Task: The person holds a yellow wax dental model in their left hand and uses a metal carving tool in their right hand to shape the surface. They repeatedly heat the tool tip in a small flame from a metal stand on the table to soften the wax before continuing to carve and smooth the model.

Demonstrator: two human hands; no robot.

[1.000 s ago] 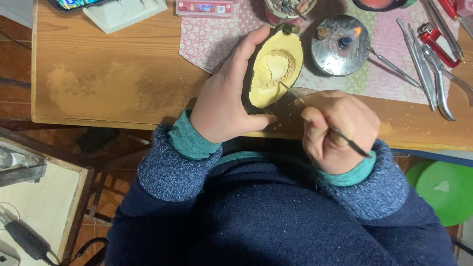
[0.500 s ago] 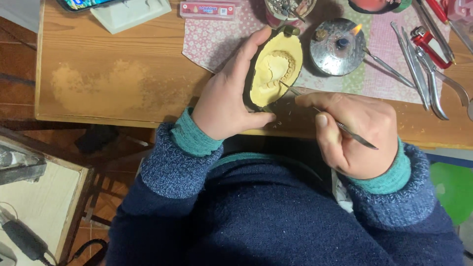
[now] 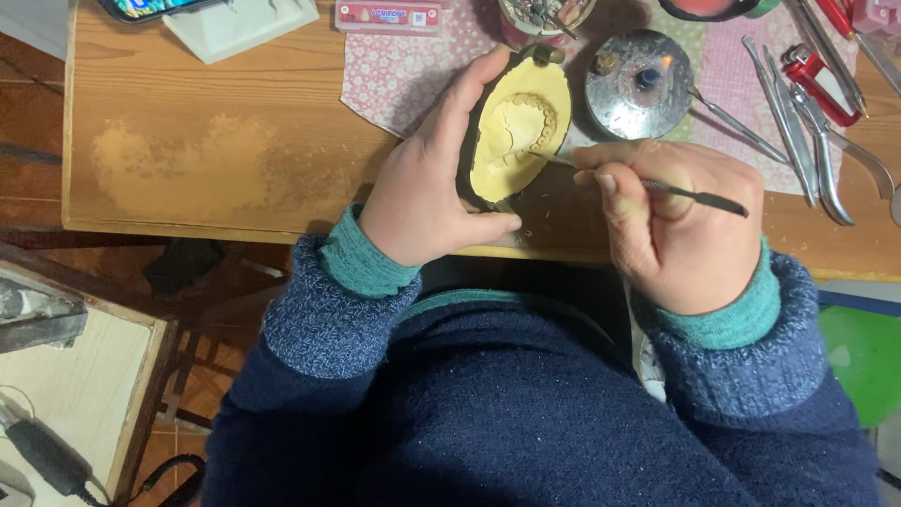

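Note:
My left hand (image 3: 427, 183) grips a dark oval mould filled with a yellow dental cast (image 3: 521, 131), tilted up at the near edge of the wooden table (image 3: 206, 141). A row of teeth shows in the cast. My right hand (image 3: 676, 221) holds a thin metal carving tool (image 3: 657, 186) like a pen. Its tip touches the cast's right side. Both arms wear blue knitted sleeves with teal cuffs.
A small round metal burner (image 3: 638, 84) stands just behind the cast on a patterned cloth (image 3: 404, 70). Pliers, tweezers and other metal tools (image 3: 817, 122) lie at the right. A white tray (image 3: 239, 23) and a small flat box (image 3: 389, 16) sit at the back. A green stool (image 3: 863, 357) is at the lower right.
My right hand has shifted right and up, with the tool tip staying against the cast. The left hand keeps its hold on the mould.

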